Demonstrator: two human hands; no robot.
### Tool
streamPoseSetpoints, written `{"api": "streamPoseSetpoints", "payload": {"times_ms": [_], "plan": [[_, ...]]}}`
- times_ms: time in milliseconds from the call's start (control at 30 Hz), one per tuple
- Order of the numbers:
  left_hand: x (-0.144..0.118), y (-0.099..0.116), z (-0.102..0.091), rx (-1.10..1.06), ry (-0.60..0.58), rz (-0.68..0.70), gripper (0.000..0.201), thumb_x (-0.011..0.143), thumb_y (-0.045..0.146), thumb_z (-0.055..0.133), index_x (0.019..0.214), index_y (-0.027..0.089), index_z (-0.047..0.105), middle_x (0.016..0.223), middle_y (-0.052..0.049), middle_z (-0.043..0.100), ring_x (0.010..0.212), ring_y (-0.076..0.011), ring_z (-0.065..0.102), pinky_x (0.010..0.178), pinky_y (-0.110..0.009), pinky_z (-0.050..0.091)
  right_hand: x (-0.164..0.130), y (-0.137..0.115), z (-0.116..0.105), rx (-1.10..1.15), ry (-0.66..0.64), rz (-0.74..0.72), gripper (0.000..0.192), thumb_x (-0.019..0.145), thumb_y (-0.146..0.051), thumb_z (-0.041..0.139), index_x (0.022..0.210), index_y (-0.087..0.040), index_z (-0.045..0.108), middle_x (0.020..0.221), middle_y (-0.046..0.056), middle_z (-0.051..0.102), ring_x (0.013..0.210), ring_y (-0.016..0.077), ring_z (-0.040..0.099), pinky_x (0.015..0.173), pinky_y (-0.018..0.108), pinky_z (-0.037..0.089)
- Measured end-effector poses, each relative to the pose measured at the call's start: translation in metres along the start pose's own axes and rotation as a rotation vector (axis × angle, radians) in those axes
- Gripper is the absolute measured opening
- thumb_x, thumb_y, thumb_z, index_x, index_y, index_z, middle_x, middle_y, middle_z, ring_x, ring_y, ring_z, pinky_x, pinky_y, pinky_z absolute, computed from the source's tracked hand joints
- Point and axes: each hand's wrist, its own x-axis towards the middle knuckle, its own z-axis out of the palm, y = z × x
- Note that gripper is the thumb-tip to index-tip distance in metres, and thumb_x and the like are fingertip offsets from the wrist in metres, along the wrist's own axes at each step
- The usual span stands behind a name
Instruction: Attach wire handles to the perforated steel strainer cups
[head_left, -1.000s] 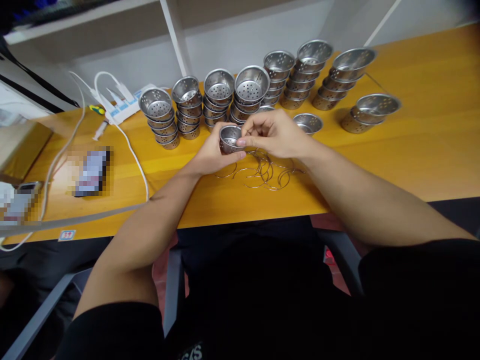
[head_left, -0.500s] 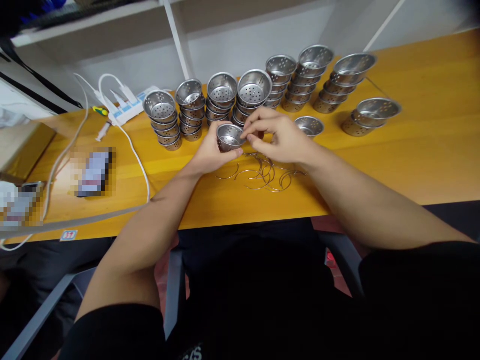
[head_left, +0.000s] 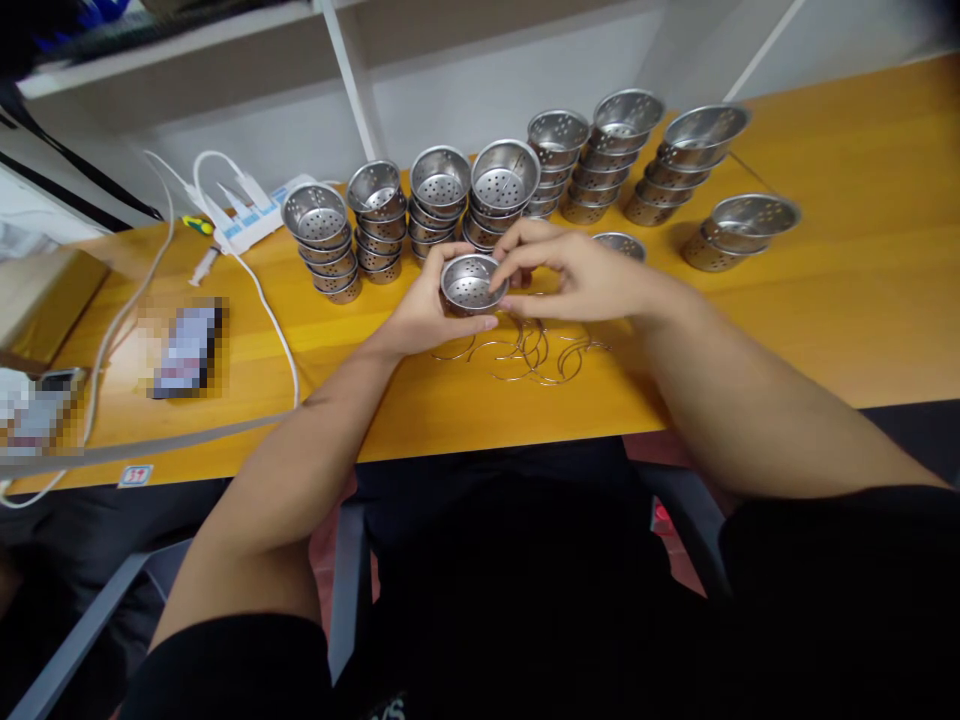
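The left hand [head_left: 420, 315] cups a small perforated metal cup [head_left: 469, 284] from below and the side, its grip closed around the cup's wall so that the cup is lifted just above the yellow tabletop [head_left: 825, 300], open mouth tilted up toward the camera. The right hand [head_left: 577, 275] meets the cup at its right rim, thumb and forefinger pinched together there; whether they hold anything thin between them is too small to tell. Directly beneath and to the right of the cup lies a loose heap of curved wire handles [head_left: 532, 352] on the tabletop. Behind the cup stand several stacks of like cups [head_left: 442, 195] in a row, and further right of these, more stacks of shallower metal bowls [head_left: 742, 228]. Just behind the right hand a single bowl [head_left: 621, 243] sits alone, partly hidden. Well to the left of the cup, a white power strip [head_left: 247, 210] with its cable lies near the tabletop's back edge.
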Motion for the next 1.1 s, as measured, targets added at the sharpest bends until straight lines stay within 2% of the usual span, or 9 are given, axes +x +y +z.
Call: {"api": "streamPoseSetpoints", "payload": {"times_ms": [100, 267, 400, 533, 633, 733, 833, 933, 1100], "plan": [[-0.001, 0.001, 0.003, -0.070, -0.036, -0.069, 0.107, 0.091, 0.057, 0.117, 0.173, 0.033, 0.053, 0.171, -0.016, 0.069, 0.144, -0.0313, 0.087, 0.114, -0.049, 0.081, -0.007, -0.002, -0.033, 0.047, -0.015, 0.027, 0.028, 0.103, -0.057, 0.110, 0.119, -0.034, 0.105, 0.131, 0.010, 0.085, 0.095, 0.0250, 0.076, 0.089, 0.048, 0.073], [-0.002, 0.013, 0.002, -0.124, -0.001, -0.130, 0.092, 0.088, 0.032, 0.111, 0.163, 0.032, 0.058, 0.169, -0.014, 0.073, 0.127, -0.0214, 0.089, 0.107, -0.037, 0.080, -0.029, 0.018, -0.101, -0.049, -0.026, 0.107, 0.036, 0.094, -0.050, 0.123, 0.119, -0.027, 0.109, 0.129, 0.015, 0.092, 0.109, 0.0252, 0.085, 0.092, 0.046, 0.068], [-0.002, 0.021, -0.001, -0.101, -0.017, -0.141, 0.080, 0.089, 0.031, 0.106, 0.157, 0.028, 0.064, 0.168, -0.016, 0.077, 0.123, -0.0192, 0.087, 0.108, -0.036, 0.078, -0.042, 0.054, -0.130, -0.253, 0.110, 0.348, 0.033, 0.081, -0.018, 0.127, 0.105, -0.018, 0.104, 0.093, 0.007, 0.092, 0.077, 0.0113, 0.077, 0.070, 0.041, 0.054], [-0.002, 0.023, -0.004, -0.064, -0.028, -0.160, 0.074, 0.089, 0.032, 0.104, 0.154, 0.026, 0.069, 0.168, -0.017, 0.080, 0.119, -0.0175, 0.086, 0.106, -0.034, 0.076, -0.030, 0.092, -0.123, -0.340, 0.193, 0.391, 0.039, 0.069, -0.001, 0.126, 0.096, -0.016, 0.102, 0.084, 0.008, 0.090, 0.071, 0.0122, 0.074, 0.067, 0.040, 0.053], [-0.003, 0.021, -0.004, -0.047, -0.023, -0.143, 0.069, 0.091, 0.033, 0.103, 0.151, 0.026, 0.070, 0.164, -0.016, 0.082, 0.118, -0.0174, 0.086, 0.104, -0.033, 0.075, -0.016, 0.115, -0.113, -0.396, 0.210, 0.309, 0.034, 0.072, -0.010, 0.129, 0.093, -0.016, 0.102, 0.082, 0.011, 0.087, 0.070, 0.0129, 0.071, 0.066, 0.040, 0.051], [-0.002, 0.019, -0.003, -0.049, -0.033, -0.111, 0.063, 0.092, 0.036, 0.102, 0.146, 0.024, 0.071, 0.158, -0.016, 0.083, 0.117, -0.0188, 0.086, 0.103, -0.035, 0.075, -0.011, 0.122, -0.104, -0.428, 0.191, 0.294, 0.036, 0.073, -0.025, 0.131, 0.093, -0.016, 0.102, 0.082, 0.013, 0.085, 0.071, 0.0134, 0.067, 0.066, 0.041, 0.048], [-0.002, 0.020, -0.002, -0.046, -0.044, -0.111, 0.059, 0.094, 0.038, 0.102, 0.142, 0.024, 0.072, 0.157, -0.016, 0.082, 0.118, -0.0190, 0.087, 0.104, -0.035, 0.075, -0.015, 0.104, -0.091, -0.488, 0.176, 0.357, 0.030, 0.084, -0.029, 0.125, 0.097, -0.016, 0.102, 0.087, 0.015, 0.088, 0.074, 0.0170, 0.070, 0.070, 0.041, 0.049], [-0.002, 0.024, -0.001, -0.050, -0.050, -0.131, 0.057, 0.094, 0.039, 0.102, 0.140, 0.022, 0.072, 0.155, -0.015, 0.082, 0.118, -0.0178, 0.087, 0.104, -0.033, 0.073, -0.020, 0.072, -0.076, -0.555, 0.169, 0.380, 0.015, 0.112, -0.031, 0.100, 0.121, -0.019, 0.103, 0.111, 0.017, 0.095, 0.094, 0.0286, 0.081, 0.090, 0.045, 0.061], [-0.002, 0.028, -0.002, -0.060, -0.068, -0.144, 0.056, 0.094, 0.036, 0.103, 0.138, 0.022, 0.072, 0.152, -0.014, 0.083, 0.116, -0.0168, 0.085, 0.102, -0.032, 0.072, -0.016, 0.045, -0.064, -0.573, 0.116, 0.504, 0.017, 0.114, -0.030, 0.094, 0.125, -0.018, 0.100, 0.114, 0.018, 0.093, 0.097, 0.0326, 0.079, 0.096, 0.049, 0.062]]}}
